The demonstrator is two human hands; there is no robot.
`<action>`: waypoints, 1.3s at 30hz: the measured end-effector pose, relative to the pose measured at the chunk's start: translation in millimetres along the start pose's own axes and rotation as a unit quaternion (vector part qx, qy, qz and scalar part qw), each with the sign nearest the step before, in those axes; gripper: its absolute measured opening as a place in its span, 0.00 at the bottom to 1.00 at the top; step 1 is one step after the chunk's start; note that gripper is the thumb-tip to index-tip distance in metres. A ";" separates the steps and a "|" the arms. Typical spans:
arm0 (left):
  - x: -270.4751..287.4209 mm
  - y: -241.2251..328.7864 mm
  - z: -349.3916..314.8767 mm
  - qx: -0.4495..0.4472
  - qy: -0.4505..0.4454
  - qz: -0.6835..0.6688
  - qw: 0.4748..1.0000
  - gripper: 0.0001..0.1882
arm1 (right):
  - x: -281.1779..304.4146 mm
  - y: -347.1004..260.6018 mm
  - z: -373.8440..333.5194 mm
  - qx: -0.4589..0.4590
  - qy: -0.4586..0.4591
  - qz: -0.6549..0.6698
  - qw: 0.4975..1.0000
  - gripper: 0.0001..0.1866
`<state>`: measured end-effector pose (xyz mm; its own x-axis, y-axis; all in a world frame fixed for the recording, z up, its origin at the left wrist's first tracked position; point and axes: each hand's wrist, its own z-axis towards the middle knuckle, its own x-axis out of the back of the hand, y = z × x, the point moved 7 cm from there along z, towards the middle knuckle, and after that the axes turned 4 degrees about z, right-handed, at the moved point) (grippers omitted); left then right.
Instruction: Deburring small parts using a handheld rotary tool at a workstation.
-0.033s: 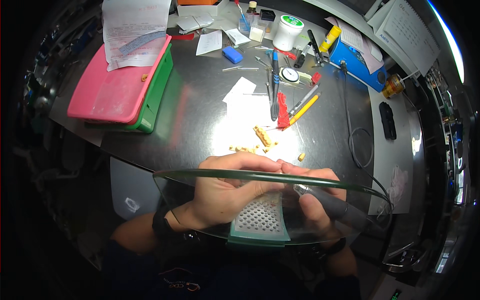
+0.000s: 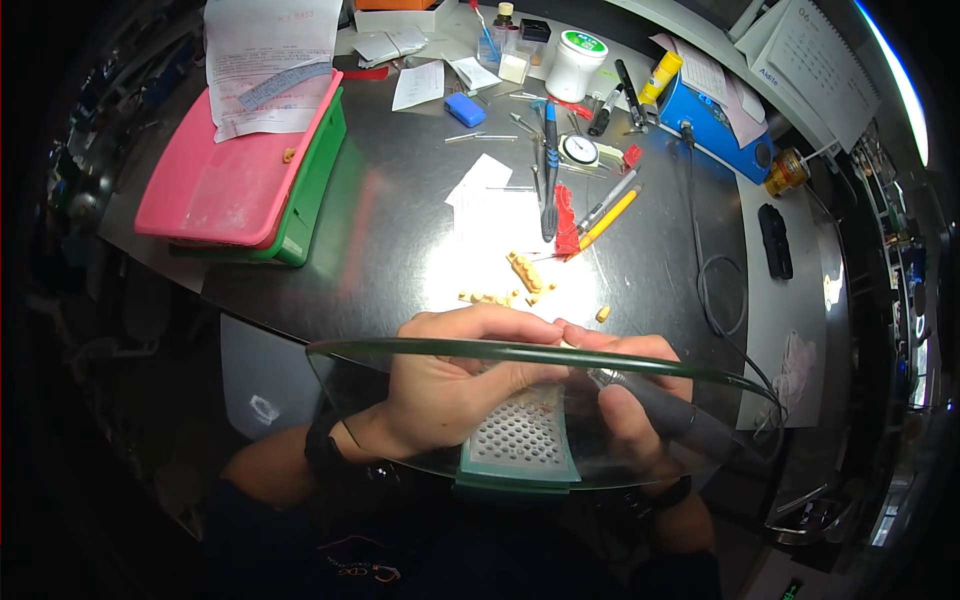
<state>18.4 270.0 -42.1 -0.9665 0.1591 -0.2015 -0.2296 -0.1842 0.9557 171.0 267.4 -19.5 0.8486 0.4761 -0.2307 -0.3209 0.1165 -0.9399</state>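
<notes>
Behind a clear curved shield (image 2: 450, 350) at the near counter (image 2: 400, 220) edge, the left hand (image 2: 460, 380) is curling its grip shut around a small piece, hidden inside. Right hand (image 2: 630, 400) is pinching a dark handpiece (image 2: 660, 405) against it, above a perforated green tray (image 2: 520, 440). Small tan pieces (image 2: 520, 275) are lying just beyond.

Cluttered steel bench (image 2: 400, 230), pink tray (image 2: 225, 180)

My left hand (image 2: 455, 385) curls over a perforated green-framed grille (image 2: 520, 440) | my right hand (image 2: 630, 400) grips a dark pen-shaped handpiece (image 2: 660, 400) | both behind a curved clear shield (image 2: 400, 420) | small yellow pieces (image 2: 520, 275) lie on the steel benchtop (image 2: 400, 220).
</notes>
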 end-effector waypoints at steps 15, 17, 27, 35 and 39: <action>-2.5 5.3 1.5 -0.021 -0.019 0.024 0.999 0.12 | 0.5 0.1 -0.1 -0.010 0.016 0.005 1.000 0.10; -3.1 7.6 1.8 -0.041 -0.026 0.028 0.998 0.12 | -1.6 -1.6 -0.2 -0.003 0.014 -0.011 1.000 0.11; -3.5 3.5 1.3 -0.026 -0.015 -0.006 1.000 0.13 | 4.6 5.4 -2.7 -0.019 0.020 0.054 0.998 0.11; -4.2 11.9 3.3 -0.081 -0.038 0.054 0.995 0.13 | 2.9 2.6 -1.6 -0.020 0.002 0.030 0.999 0.11; -3.2 7.3 1.9 -0.034 -0.016 0.005 0.999 0.12 | 4.9 5.1 -2.1 -0.021 0.011 0.049 0.999 0.10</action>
<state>20.1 270.0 -34.1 -0.9650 0.1870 -0.1837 -0.2277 -0.2505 0.9410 174.4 268.5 -26.0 0.8238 0.4633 -0.3267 -0.3851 0.0344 -0.9222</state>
